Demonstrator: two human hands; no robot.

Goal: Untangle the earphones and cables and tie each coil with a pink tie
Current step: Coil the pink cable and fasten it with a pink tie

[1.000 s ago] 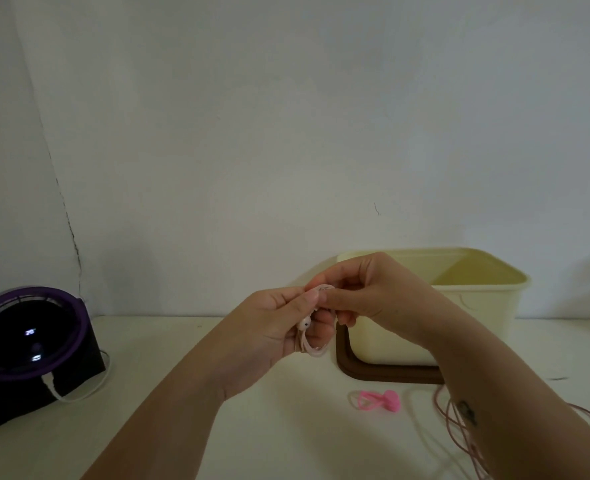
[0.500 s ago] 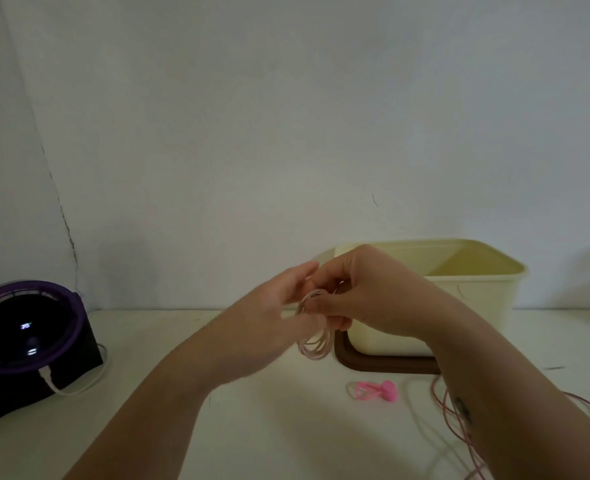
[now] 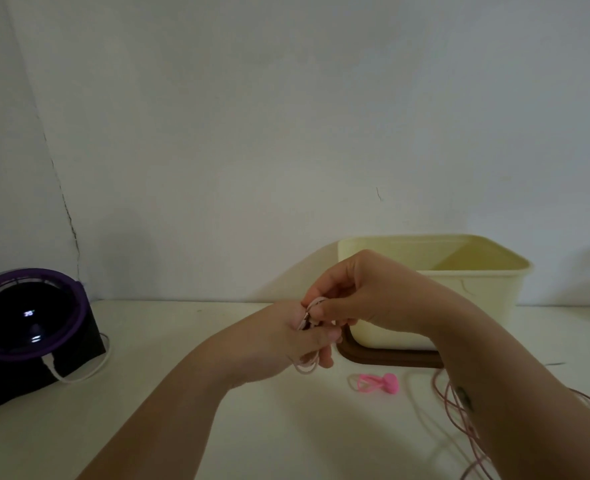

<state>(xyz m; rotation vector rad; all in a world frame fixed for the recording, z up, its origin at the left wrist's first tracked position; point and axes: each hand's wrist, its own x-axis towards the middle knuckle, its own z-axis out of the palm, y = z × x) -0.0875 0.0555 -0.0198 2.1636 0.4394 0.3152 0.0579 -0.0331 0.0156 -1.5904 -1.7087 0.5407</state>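
Winding is under way: the left hand point(image 3: 286, 341) grips a small pale coil point(image 3: 305, 367) with curled fingers, and the right hand point(image 3: 366, 296) pinches its top strand. One pink tie point(image 3: 378, 382) lies unused on the counter point(image 3: 373, 427); loose cable point(image 3: 459, 410) lies uncoiled beside it.

Your pale pink coil point(image 3: 306, 364) is held up at frame centre; the tie point(image 3: 376, 382), bright pink, lies flat just lower right, near loose cable point(image 3: 450, 403).
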